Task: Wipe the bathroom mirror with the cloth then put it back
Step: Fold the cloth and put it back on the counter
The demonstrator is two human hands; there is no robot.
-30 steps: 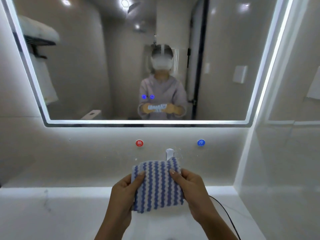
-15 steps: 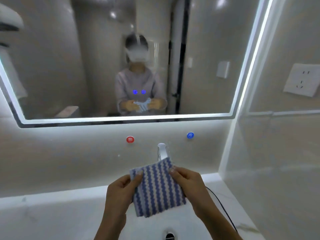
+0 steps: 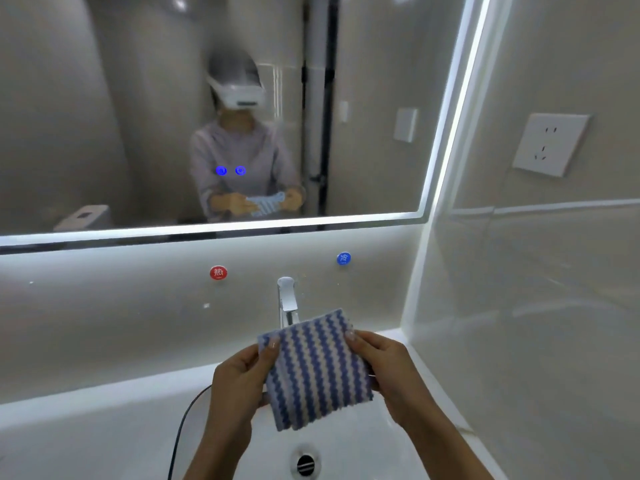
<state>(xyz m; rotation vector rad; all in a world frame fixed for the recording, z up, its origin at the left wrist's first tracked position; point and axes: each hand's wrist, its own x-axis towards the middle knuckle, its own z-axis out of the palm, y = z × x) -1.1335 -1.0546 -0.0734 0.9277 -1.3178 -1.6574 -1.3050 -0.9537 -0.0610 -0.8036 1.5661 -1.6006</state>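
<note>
A folded cloth (image 3: 317,368) with blue and white wavy stripes hangs over the sink, tilted a little clockwise. My left hand (image 3: 239,379) pinches its upper left corner and my right hand (image 3: 386,368) grips its right edge. The lit-edged bathroom mirror (image 3: 104,116) fills the wall above and shows a person holding the same cloth. The cloth is well below the mirror and apart from it.
A chrome faucet (image 3: 286,299) stands just behind the cloth, under a red button (image 3: 218,272) and a blue button (image 3: 343,258). The white sink (image 3: 104,438) has a drain (image 3: 305,464) below the cloth. A black cable (image 3: 183,420) crosses the basin. A wall socket (image 3: 550,143) is on the right.
My view has swung right and down, so the drain and socket have come into sight. The cloth has tilted slightly clockwise between my hands, which still hold it.
</note>
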